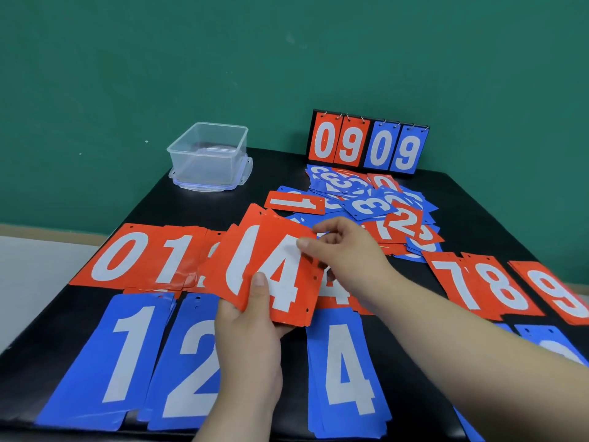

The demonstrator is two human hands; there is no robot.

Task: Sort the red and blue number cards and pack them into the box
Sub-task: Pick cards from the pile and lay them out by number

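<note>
- Along the near edge of the desk (223, 205) lie blue card piles (124, 355) showing 1, 2 and 4.
- Above them, the left hand (251, 339) grips a stack of red cards (232, 266), thumb pressed on its face and fingers curled beneath.
- The right hand (344, 247) pinches the far right edge of the red 4 card (280, 282) on top of that stack.
- Behind the hands runs a row of red card piles (122, 256): 0 and 1 at left, 7, 8 and 9 at right.
- Farther, right of centre, sits a mixed heap (366, 202) of red and blue cards.
- At far left the clear box (208, 154) stands open; at far right a scoreboard (366, 143) reads 09 09.
</note>
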